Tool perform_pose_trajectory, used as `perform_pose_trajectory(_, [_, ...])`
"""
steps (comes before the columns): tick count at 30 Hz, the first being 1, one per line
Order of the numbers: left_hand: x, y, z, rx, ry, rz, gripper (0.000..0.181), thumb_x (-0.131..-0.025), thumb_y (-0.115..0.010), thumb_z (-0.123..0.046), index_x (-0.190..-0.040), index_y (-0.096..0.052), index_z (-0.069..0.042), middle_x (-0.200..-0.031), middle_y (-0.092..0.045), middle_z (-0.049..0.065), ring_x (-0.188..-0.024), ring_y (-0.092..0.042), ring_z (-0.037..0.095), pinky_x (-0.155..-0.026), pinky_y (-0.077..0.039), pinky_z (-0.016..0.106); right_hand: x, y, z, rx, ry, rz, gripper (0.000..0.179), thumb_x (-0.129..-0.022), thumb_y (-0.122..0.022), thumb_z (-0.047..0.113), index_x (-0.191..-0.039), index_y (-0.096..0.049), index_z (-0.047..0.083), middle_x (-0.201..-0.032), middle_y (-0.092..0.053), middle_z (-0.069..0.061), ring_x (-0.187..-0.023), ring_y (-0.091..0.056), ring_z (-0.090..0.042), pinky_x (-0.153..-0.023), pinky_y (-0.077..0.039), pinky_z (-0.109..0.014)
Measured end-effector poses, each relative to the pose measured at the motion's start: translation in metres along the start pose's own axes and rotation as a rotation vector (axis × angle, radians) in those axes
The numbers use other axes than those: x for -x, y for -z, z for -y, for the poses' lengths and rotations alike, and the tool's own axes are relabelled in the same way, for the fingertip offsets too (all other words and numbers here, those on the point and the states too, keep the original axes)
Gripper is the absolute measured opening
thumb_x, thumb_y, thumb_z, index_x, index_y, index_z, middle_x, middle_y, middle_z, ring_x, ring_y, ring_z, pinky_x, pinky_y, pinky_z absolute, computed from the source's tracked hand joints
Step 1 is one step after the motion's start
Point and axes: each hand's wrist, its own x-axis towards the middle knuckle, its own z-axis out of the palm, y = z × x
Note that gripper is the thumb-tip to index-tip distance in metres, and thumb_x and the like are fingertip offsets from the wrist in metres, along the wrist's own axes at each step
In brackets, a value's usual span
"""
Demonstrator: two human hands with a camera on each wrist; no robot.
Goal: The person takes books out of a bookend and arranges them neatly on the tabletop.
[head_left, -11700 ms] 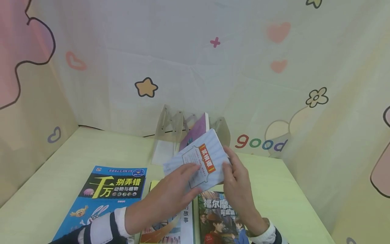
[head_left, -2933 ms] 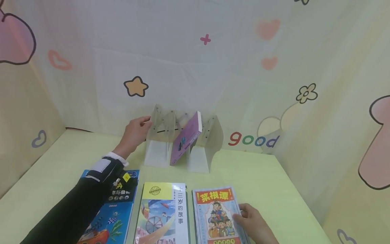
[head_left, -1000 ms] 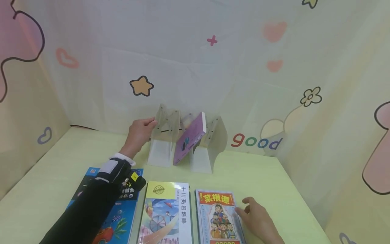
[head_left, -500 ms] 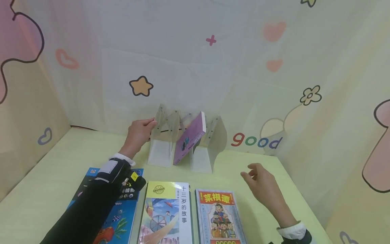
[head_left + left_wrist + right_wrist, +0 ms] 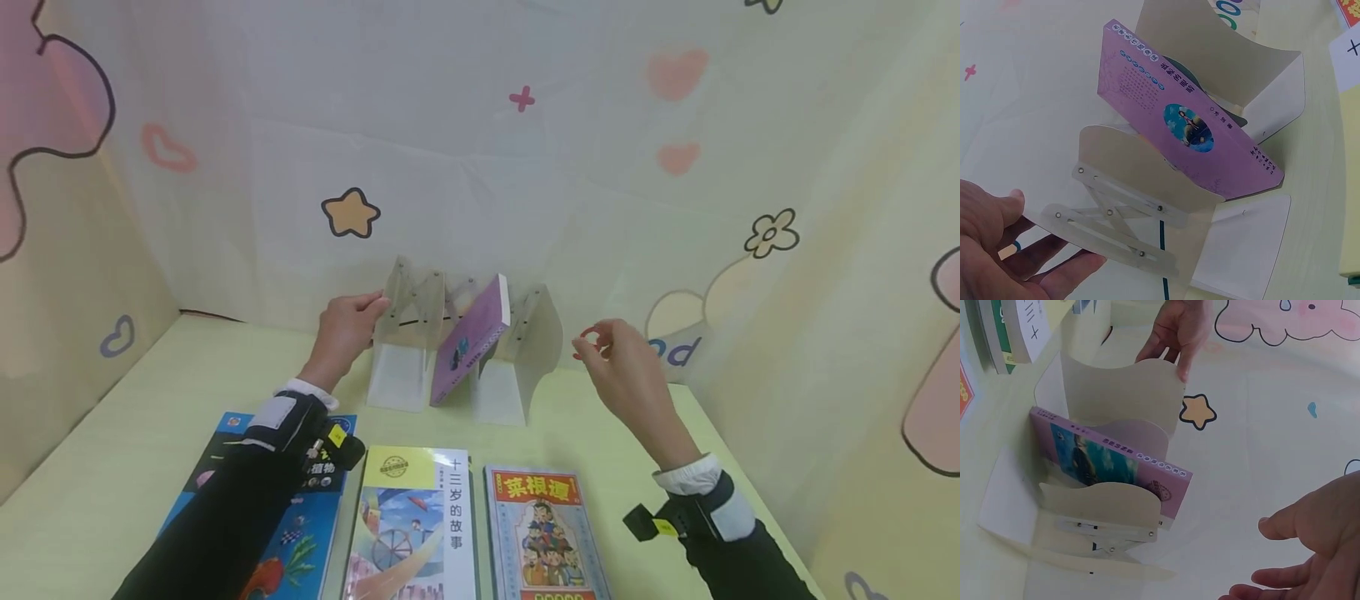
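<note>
At the back of the table stands an expandable metal book rack (image 5: 397, 379) with curved panels and hinged crossbars. My left hand (image 5: 341, 333) grips the edge of its left end panel, thumb on one face and fingers on the other in the left wrist view. A purple book (image 5: 471, 340) leans slanted between the inner panels. My right hand (image 5: 626, 379) is raised just right of the rack's right end panel (image 5: 542, 350), fingers loosely bent. In the right wrist view, nothing lies between the thumb and fingers (image 5: 1282, 575) of that hand.
Along the table's front lie a blue picture book (image 5: 300, 542), partly under my left sleeve, a yellow-and-white book (image 5: 405, 517) on another book, and a small book (image 5: 543, 533) with a red title band. A printed cloth (image 5: 450, 125) hangs right behind the rack.
The small book, earlier in both hands, now lies at the front right. My left hand has gone to the rack and stayed there. My right hand has left the small book and risen beside the rack.
</note>
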Motion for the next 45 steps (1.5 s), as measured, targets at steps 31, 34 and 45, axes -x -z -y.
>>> perform_pose_trajectory(31, [0.001, 0.000, 0.001, -0.016, 0.005, -0.027, 0.045, -0.110, -0.053, -0.031, -0.150, -0.054, -0.010, -0.148, -0.057, 0.015, -0.111, -0.064, 0.031, -0.091, -0.058, 0.042, -0.078, -0.098, 0.046, -0.151, -0.003, 0.071, 0.067, -0.104, -0.062, 0.036, -0.148, -0.041, -0.011, -0.132, -0.057, -0.027, -0.112, -0.060, -0.035, -0.092, -0.055, -0.048])
perform_pose_trajectory(34, [0.000, 0.000, 0.001, -0.011, 0.012, -0.034, 0.045, -0.109, -0.053, -0.032, -0.149, -0.055, -0.010, -0.147, -0.058, 0.014, -0.104, -0.064, 0.030, -0.088, -0.058, 0.040, -0.080, -0.106, 0.045, -0.216, -0.021, 0.084, 0.069, -0.105, -0.061, 0.036, -0.152, -0.035, -0.008, -0.132, -0.054, -0.026, -0.116, -0.060, -0.035, -0.092, -0.056, -0.048])
perform_pose_trajectory(45, [0.001, -0.002, 0.001, 0.006, 0.001, -0.018, 0.046, -0.110, -0.053, -0.030, -0.150, -0.053, -0.008, -0.143, -0.061, 0.017, -0.113, -0.059, 0.031, -0.092, -0.057, 0.041, -0.084, -0.127, 0.043, -0.194, -0.048, 0.086, 0.073, -0.104, -0.063, 0.026, -0.157, -0.025, -0.008, -0.144, -0.049, -0.031, -0.128, -0.055, -0.044, -0.105, -0.049, -0.055])
